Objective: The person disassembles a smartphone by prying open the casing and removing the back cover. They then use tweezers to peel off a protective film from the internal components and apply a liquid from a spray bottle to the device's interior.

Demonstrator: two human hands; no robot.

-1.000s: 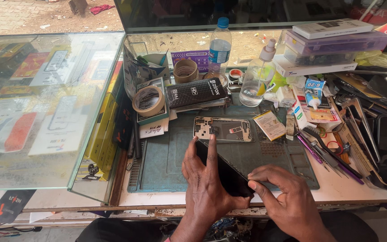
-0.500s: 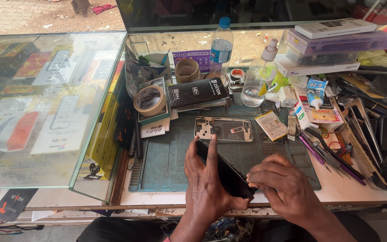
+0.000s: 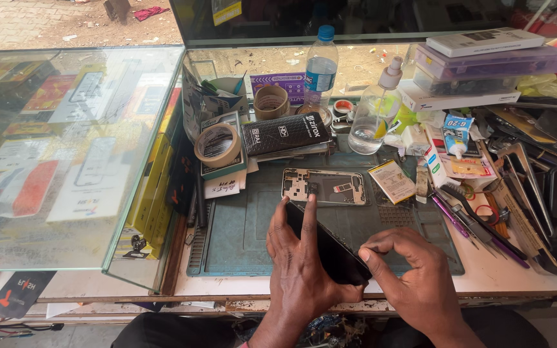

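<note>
The left hand grips a black phone, fingers stretched along its back, holding it tilted above the near edge of the blue-green work mat. The right hand pinches the phone's lower corner with curled fingertips. Just beyond lies an opened phone frame, with a yellow battery beside it and a tape roll farther left.

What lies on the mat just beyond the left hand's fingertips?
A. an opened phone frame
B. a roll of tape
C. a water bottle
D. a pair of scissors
A: the opened phone frame lies flat on the mat, just past the left hand.
</note>
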